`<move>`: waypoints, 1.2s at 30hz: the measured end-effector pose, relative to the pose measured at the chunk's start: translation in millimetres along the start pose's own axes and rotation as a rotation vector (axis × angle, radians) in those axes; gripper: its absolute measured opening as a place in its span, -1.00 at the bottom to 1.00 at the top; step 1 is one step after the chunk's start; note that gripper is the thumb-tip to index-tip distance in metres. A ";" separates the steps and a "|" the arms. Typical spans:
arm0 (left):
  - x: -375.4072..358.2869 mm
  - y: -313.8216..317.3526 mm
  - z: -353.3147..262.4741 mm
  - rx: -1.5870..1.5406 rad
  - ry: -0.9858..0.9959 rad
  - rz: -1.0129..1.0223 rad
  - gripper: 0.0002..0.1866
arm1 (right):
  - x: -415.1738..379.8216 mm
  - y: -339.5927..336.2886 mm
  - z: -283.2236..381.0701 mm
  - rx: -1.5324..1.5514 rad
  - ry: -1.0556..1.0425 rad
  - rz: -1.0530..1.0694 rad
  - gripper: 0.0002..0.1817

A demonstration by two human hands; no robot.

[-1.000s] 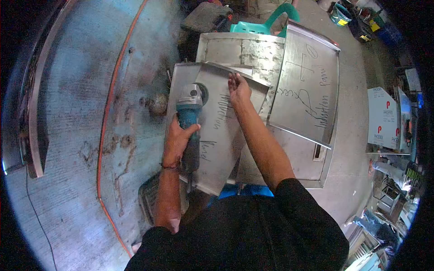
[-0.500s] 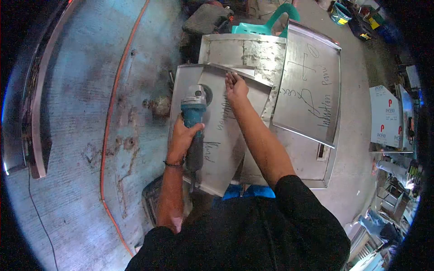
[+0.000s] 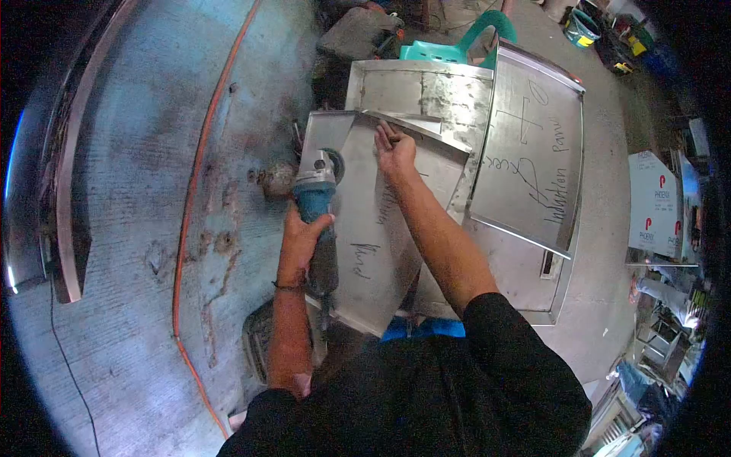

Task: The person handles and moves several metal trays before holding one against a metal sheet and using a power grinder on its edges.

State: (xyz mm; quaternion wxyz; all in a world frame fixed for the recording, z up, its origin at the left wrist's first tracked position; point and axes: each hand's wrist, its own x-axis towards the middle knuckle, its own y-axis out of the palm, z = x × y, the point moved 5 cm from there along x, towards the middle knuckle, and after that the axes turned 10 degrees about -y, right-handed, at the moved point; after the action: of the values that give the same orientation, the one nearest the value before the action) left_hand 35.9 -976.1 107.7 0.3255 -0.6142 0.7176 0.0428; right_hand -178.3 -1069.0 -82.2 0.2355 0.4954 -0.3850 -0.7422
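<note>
My left hand (image 3: pixel 303 236) is wrapped round the body of a teal and black angle grinder (image 3: pixel 316 199). The grinder's disc (image 3: pixel 335 163) is close over the left part of a sheet-metal panel (image 3: pixel 373 263) with handwriting on it. Near the panel's raised far flange (image 3: pixel 426 135), my right hand (image 3: pixel 396 154) rests with its fingers bent and a little apart, fingertips just short of the flange. Beneath and to the right lies a larger metal panel (image 3: pixel 384 85), and another handwritten panel (image 3: pixel 525 190) rests on its right side.
A teal plastic chair (image 3: pixel 434 52) and a dark case (image 3: pixel 358 34) stand beyond the panels. An orange hose (image 3: pixel 190 202) runs along the bluish surface at left. Boards printed PHOENIX (image 3: pixel 653 202) stand at right, with a bucket (image 3: pixel 582 29) farther back.
The angle grinder in my left hand has moved left across the panel, towards its left edge. My right hand's fingers have bent more. The whole view has shifted slightly.
</note>
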 end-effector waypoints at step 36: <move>0.0 -32.0 15.7 0.023 -0.109 -0.053 -0.52 | 17.3 33.2 -41.1 -0.014 0.141 0.060 -0.51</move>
State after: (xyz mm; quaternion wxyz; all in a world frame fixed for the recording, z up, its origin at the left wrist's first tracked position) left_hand 71.5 -976.6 106.2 0.3724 -0.6257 0.6828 0.0595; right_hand -148.5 -1115.2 -73.7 0.2877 0.5329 -0.3771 -0.7008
